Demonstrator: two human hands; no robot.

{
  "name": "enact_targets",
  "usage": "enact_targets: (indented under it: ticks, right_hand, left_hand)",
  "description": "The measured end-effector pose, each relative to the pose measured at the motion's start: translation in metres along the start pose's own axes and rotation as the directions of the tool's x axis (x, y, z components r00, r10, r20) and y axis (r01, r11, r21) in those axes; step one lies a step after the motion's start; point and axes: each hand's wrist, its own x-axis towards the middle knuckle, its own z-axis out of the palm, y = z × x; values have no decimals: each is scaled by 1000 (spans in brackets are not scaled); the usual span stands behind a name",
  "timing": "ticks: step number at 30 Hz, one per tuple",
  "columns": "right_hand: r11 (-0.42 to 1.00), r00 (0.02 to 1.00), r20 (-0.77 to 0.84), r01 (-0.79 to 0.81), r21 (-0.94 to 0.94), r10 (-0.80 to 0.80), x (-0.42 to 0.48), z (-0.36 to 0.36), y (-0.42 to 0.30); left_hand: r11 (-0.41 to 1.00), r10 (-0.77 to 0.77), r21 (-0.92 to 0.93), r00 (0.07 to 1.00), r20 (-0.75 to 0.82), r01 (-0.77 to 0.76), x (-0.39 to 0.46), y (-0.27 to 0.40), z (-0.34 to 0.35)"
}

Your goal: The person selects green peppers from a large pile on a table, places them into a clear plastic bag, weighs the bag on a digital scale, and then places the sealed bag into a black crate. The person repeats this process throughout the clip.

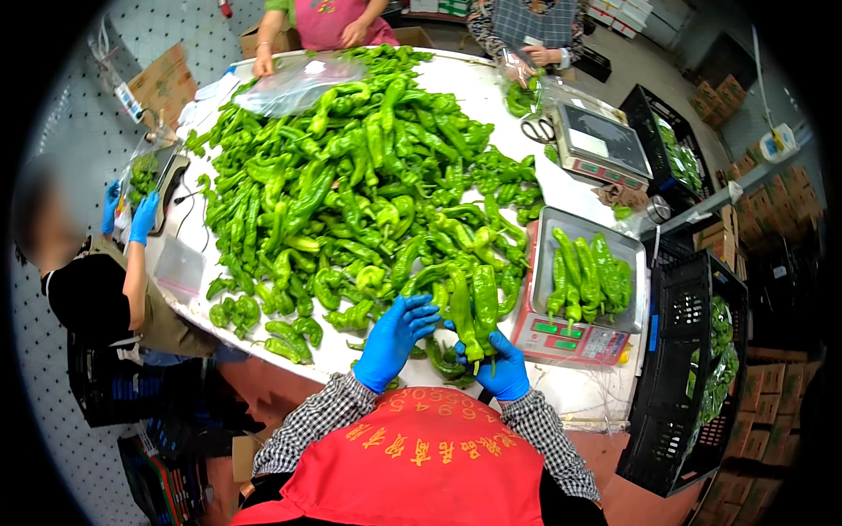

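In the head view my right hand (pixel 496 371), in a blue glove, holds a couple of long green peppers (pixel 485 304) by their stem ends, tips pointing away from me. My left hand (pixel 396 340), also blue-gloved, is beside them with its palm turned inward and no pepper visibly gripped. Beyond both hands spreads a large heap of green peppers (pixel 342 177). To the right stands a red digital scale (pixel 566 345) with lit green displays. On its metal tray (pixel 549 240) several green peppers (pixel 587 276) lie side by side.
Around the white table (pixel 579 398) are a second scale (pixel 602 141), scissors (pixel 538 130) and a clear plastic bag sheet (pixel 299 85). Black crates (pixel 677 375) with bagged peppers line the right edge. One person (pixel 92 289) is at left; two people (pixel 335 23) (pixel 526 29) are across.
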Motion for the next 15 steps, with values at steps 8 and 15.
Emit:
enact_targets:
  ticks: [8,15]
  right_hand:
    - [780,898,-13,374,-501,-439,-57,13,-75]
    - [-79,399,172,239,-968,-901,-94,22,-194]
  left_hand:
    - [983,-133,130,991,-3,133,-3,-28,11]
    - [967,-158,198,987,-34,162,-2,-46,24]
